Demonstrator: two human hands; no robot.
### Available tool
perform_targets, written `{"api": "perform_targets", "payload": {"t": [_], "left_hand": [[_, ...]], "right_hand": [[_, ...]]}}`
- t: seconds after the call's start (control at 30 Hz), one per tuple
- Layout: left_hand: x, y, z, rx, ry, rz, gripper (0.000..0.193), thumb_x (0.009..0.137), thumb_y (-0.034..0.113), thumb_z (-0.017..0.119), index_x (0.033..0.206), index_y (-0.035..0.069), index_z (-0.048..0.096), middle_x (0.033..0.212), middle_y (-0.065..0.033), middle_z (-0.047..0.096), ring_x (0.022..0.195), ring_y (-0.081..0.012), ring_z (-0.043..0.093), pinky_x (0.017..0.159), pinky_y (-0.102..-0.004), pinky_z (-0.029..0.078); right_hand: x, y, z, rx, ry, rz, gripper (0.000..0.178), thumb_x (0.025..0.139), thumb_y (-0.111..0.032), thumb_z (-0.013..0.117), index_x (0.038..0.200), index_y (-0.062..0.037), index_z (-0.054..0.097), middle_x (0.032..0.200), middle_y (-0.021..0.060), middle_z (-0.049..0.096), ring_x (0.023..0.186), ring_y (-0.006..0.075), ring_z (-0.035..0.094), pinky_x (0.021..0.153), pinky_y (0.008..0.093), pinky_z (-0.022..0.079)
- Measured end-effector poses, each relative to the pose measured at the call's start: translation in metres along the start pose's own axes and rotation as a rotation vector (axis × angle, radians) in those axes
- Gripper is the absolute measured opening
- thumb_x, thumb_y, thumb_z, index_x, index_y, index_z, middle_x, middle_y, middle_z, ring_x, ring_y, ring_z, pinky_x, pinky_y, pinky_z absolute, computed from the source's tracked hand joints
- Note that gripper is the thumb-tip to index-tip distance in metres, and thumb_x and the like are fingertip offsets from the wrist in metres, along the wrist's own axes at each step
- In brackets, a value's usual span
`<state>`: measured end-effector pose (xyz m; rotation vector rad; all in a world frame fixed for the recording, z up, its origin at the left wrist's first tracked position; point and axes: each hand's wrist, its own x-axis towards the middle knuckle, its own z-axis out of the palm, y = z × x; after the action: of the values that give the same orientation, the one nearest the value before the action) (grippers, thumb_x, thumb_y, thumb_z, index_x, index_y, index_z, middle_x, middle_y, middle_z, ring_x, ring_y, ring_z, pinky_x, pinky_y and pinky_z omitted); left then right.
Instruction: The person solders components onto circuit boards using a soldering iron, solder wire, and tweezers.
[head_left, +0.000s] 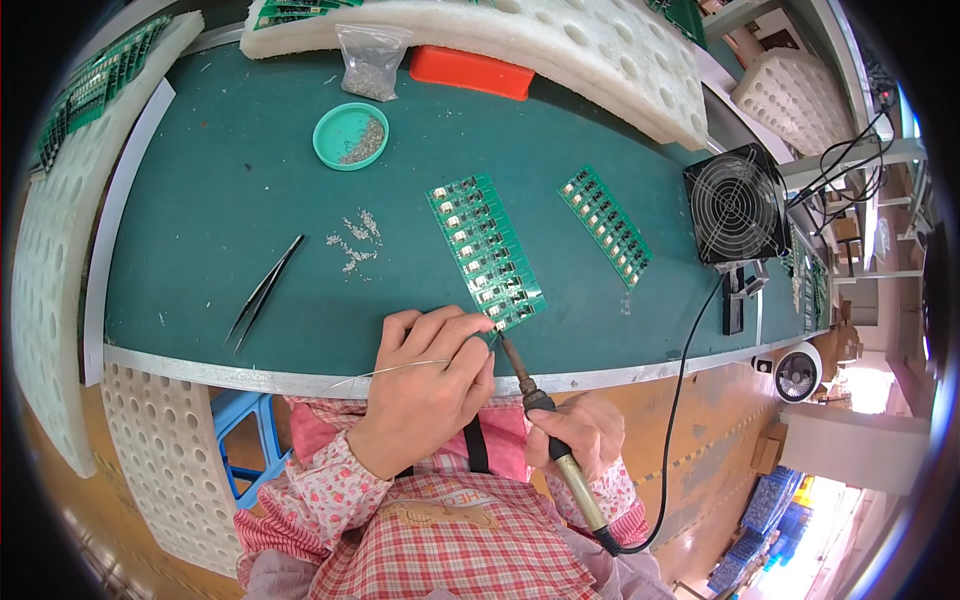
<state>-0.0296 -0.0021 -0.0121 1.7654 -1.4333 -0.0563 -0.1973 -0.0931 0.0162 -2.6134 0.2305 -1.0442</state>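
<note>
A green circuit board panel (476, 235) with rows of small white and black components lies on the green table mat, its lower end at the front edge. My left hand (425, 385) is closed on a thin solder wire (395, 369), fingertips at the panel's lower end. In my right hand (590, 428) is a soldering iron (577, 487), gripped by its handle. Its tip meets the panel's lowest row beside my left fingertips, which partly hide the contact. A second, narrower circuit board panel (606, 226) lies farther right.
Black tweezers (264, 292) and loose tiny parts (356, 241) lie left. Beyond are a green dish (328, 150), a plastic bag (371, 62) and a red box (470, 72). Foam trays (610, 65) line the back. A black fan (737, 205) stands right; the iron's cable (672, 440) hangs nearby.
</note>
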Motion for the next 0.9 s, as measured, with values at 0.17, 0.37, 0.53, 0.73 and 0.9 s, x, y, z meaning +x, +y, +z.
{"api": "perform_targets", "payload": {"t": [0.17, 0.37, 0.53, 0.73, 0.9], "left_hand": [[0.0, 0.0, 0.0, -0.005, 0.001, -0.001, 0.019, 0.073, 0.006, 0.073, 0.073, 0.007, 0.054, 0.109, -0.0029, 0.068, 0.1, -0.0264, 0.063, 0.087, -0.0428, 0.042], [0.0, 0.0, -0.001, -0.02, 0.001, 0.002, 0.017, 0.074, 0.005, 0.072, 0.074, 0.006, 0.055, 0.108, -0.0038, 0.068, 0.1, -0.0268, 0.064, 0.087, -0.0427, 0.042], [-0.001, -0.001, -0.003, 0.021, -0.033, 0.034, 0.015, 0.077, 0.009, 0.072, 0.086, 0.005, 0.061, 0.11, -0.005, 0.065, 0.104, -0.0242, 0.061, 0.089, -0.0423, 0.043], [0.004, 0.007, 0.003, -0.032, 0.0, -0.003, 0.016, 0.076, 0.005, 0.072, 0.078, 0.006, 0.056, 0.109, -0.0047, 0.068, 0.101, -0.0257, 0.064, 0.088, -0.0426, 0.042], [0.004, 0.014, 0.009, -0.108, -0.033, 0.023, 0.016, 0.077, 0.005, 0.072, 0.077, 0.006, 0.056, 0.111, -0.0052, 0.069, 0.102, -0.0254, 0.064, 0.087, -0.0427, 0.043]], "right_hand": [[-0.006, -0.002, -0.001, -0.027, -0.073, -0.034, 0.029, 0.072, 0.002, 0.072, 0.1, -0.0029, 0.063, 0.056, -0.0019, 0.045, 0.041, 0.0145, 0.044, 0.04, 0.0281, 0.035], [-0.019, 0.0, -0.012, -0.015, 0.118, 0.116, 0.017, 0.08, -0.003, 0.071, 0.093, -0.0027, 0.06, 0.056, 0.0015, 0.054, 0.042, 0.0175, 0.052, 0.04, 0.0294, 0.039], [-0.022, 0.001, -0.01, 0.012, 0.136, 0.19, 0.015, 0.08, -0.002, 0.07, 0.091, -0.0024, 0.061, 0.057, 0.0022, 0.055, 0.043, 0.0175, 0.052, 0.042, 0.0302, 0.041], [-0.023, 0.005, -0.006, 0.034, 0.196, 0.158, 0.013, 0.084, -0.008, 0.07, 0.09, -0.0014, 0.061, 0.058, 0.0035, 0.057, 0.043, 0.0179, 0.052, 0.041, 0.0301, 0.041], [-0.023, 0.003, -0.013, -0.005, 0.282, 0.297, 0.016, 0.087, -0.014, 0.069, 0.09, -0.0013, 0.061, 0.058, 0.0046, 0.057, 0.043, 0.0189, 0.052, 0.043, 0.0309, 0.042]]}}
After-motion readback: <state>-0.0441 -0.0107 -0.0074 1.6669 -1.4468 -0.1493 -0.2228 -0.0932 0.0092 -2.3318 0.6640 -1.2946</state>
